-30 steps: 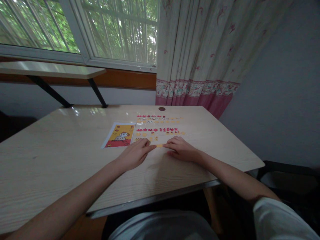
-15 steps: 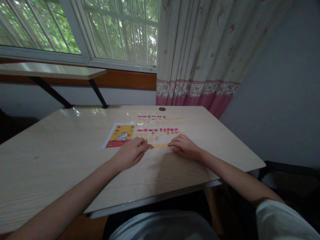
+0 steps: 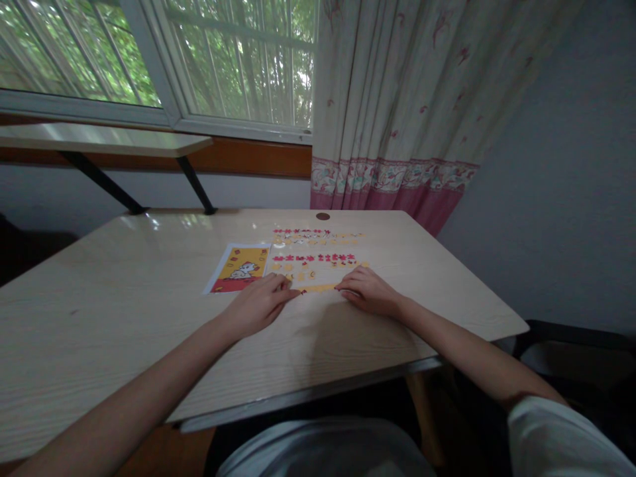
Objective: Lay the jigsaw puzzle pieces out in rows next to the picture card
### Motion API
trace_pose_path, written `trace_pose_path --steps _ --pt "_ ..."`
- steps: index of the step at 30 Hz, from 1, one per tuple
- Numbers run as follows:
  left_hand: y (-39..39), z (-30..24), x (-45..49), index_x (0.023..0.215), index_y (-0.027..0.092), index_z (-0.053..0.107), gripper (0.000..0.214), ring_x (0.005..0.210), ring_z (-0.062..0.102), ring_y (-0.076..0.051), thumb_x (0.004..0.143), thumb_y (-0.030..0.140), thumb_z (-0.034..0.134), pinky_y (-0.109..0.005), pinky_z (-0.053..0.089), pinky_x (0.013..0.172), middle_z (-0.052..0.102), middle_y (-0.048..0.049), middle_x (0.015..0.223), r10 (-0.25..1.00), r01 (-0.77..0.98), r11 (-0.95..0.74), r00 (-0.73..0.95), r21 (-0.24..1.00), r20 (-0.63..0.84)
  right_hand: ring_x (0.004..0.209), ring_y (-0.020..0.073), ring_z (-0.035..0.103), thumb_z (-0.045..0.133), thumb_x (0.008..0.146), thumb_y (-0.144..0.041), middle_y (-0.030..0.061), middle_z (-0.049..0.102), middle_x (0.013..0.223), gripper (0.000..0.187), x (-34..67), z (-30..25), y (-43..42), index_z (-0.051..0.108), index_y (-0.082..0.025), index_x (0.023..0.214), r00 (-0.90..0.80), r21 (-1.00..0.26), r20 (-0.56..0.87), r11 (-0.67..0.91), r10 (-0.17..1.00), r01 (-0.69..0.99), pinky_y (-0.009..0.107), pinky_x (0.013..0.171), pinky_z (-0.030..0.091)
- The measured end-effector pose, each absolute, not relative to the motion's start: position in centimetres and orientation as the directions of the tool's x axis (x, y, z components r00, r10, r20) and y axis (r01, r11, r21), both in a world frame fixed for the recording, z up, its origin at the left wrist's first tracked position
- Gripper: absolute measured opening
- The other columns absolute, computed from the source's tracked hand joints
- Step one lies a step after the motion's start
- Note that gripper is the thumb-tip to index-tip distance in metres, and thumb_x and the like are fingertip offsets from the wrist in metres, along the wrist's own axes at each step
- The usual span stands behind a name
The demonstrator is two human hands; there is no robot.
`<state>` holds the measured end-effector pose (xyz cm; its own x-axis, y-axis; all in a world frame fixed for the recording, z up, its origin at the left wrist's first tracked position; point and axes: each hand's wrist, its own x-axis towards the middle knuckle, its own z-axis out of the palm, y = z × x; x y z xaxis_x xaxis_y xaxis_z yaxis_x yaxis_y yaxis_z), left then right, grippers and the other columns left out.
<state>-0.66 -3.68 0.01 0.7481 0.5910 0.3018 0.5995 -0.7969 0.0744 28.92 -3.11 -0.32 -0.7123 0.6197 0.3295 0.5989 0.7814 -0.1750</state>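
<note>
A short yellow strip of joined puzzle pieces [image 3: 318, 287] lies flat on the light wooden table [image 3: 124, 311]. My left hand [image 3: 258, 303] rests on the table with its fingers bent, and the fingertips pinch the strip's left end. On the other side, my right hand [image 3: 368, 291] has its fingers curled onto the strip's right end. Just beyond the strip lie rows of small red and yellow pieces [image 3: 318, 258]. A yellow and red picture card [image 3: 238, 268] with a white animal on it lies to the left of them.
Another row of pieces [image 3: 313, 235] lies farther back, near a round cable hole [image 3: 322, 216]. A window with a shelf on black brackets [image 3: 99, 139] is behind the table. A flowered curtain [image 3: 397, 106] hangs at the back right. The table's right edge runs close to a grey wall.
My hands have drawn a little apart, so more of the yellow strip shows between them. My right hand shifted slightly right and back.
</note>
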Motion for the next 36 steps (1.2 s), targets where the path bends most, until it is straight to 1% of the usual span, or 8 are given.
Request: trace_pose_path --steps 3,7,10,13,17,21,31,36 --pt "-3.7 0.1 -0.6 0.111 0.022 0.059 0.033 0.085 0.049 -0.020 0.088 0.017 0.037 -0.032 0.043 0.074 0.052 -0.0084 0.092 0.586 0.591 -0.802 0.752 0.086 0.300 0.089 0.0165 0.052 0.046 0.087 -0.027 0.0064 0.065 0.094 0.023 29.0 -0.4 -3.1 0.064 -0.019 0.099 -0.718 -0.172 0.332 0.788 0.612 0.591 0.032 0.081 0.037" --pt "-3.7 0.6 -0.9 0.111 0.020 0.059 0.034 0.087 0.050 -0.020 0.085 0.013 0.037 -0.033 0.043 0.076 0.053 -0.0091 0.094 0.592 0.597 -0.799 0.757 0.075 0.278 0.091 0.0166 0.052 0.047 0.087 -0.028 0.0058 0.065 0.095 0.022 29.5 -0.1 -2.6 0.063 -0.019 0.100 -0.710 -0.156 0.361 0.790 0.604 0.592 0.033 0.084 0.036" --pt "-3.1 0.9 -2.0 0.105 0.018 0.061 0.030 0.087 0.050 -0.021 0.084 0.016 0.039 -0.035 0.044 0.076 0.055 -0.0091 0.094 0.620 0.629 -0.774 0.728 0.075 0.292 0.091 0.0176 0.052 0.046 0.087 -0.028 0.0068 0.064 0.094 0.022 31.0 0.4 -1.6 0.064 -0.018 0.096 -0.623 -0.148 0.430 0.732 0.653 0.665 0.034 0.084 0.036" --pt "-2.0 1.1 -3.8 0.100 0.018 0.064 0.028 0.086 0.051 -0.021 0.084 0.021 0.041 -0.035 0.044 0.078 0.056 -0.0089 0.092 0.665 0.679 -0.728 0.667 0.095 0.335 0.086 0.0182 0.053 0.046 0.087 -0.028 0.0075 0.065 0.088 0.023 33.4 0.8 -0.3 0.065 -0.016 0.089 -0.503 -0.159 0.478 0.634 0.720 0.757 0.034 0.082 0.037" --pt "-0.4 0.8 -6.1 0.094 0.017 0.065 0.027 0.087 0.052 -0.021 0.082 0.022 0.042 -0.035 0.045 0.078 0.057 -0.0088 0.093 0.719 0.721 -0.678 0.612 0.141 0.328 0.081 0.0184 0.056 0.048 0.085 -0.028 0.0072 0.067 0.084 0.022 36.0 0.6 1.4 0.066 -0.016 0.083 -0.432 -0.173 0.432 0.543 0.792 0.822 0.034 0.080 0.038" --pt "0.5 0.0 -7.0 0.096 0.017 0.065 0.029 0.091 0.052 -0.021 0.082 0.021 0.040 -0.036 0.045 0.082 0.057 -0.0084 0.096 0.754 0.754 -0.639 0.576 0.151 0.316 0.078 0.0176 0.057 0.049 0.084 -0.027 0.0064 0.067 0.082 0.021 36.6 -0.1 2.3 0.067 -0.016 0.082 -0.443 -0.191 0.366 0.532 0.818 0.825 0.033 0.079 0.040" --pt "0.6 -0.1 -6.8 0.096 0.017 0.065 0.029 0.094 0.052 -0.021 0.081 0.021 0.039 -0.039 0.043 0.087 0.060 -0.0076 0.095 0.747 0.734 -0.655 0.593 0.180 0.302 0.074 0.0161 0.057 0.051 0.083 -0.027 0.0055 0.067 0.079 0.021 36.0 -0.5 2.4 0.068 -0.016 0.082 -0.408 -0.243 0.353 0.503 0.842 0.830 0.030 0.073 0.041" --pt "0.4 0.1 -6.6 0.094 0.017 0.064 0.029 0.093 0.052 -0.021 0.082 0.021 0.038 -0.038 0.043 0.086 0.060 -0.0068 0.094 0.739 0.728 -0.662 0.595 0.177 0.315 0.073 0.0159 0.057 0.051 0.083 -0.027 0.0056 0.067 0.078 0.021 35.9 -0.4 2.3 0.068 -0.015 0.081 -0.405 -0.256 0.346 0.500 0.846 0.827 0.030 0.072 0.040"
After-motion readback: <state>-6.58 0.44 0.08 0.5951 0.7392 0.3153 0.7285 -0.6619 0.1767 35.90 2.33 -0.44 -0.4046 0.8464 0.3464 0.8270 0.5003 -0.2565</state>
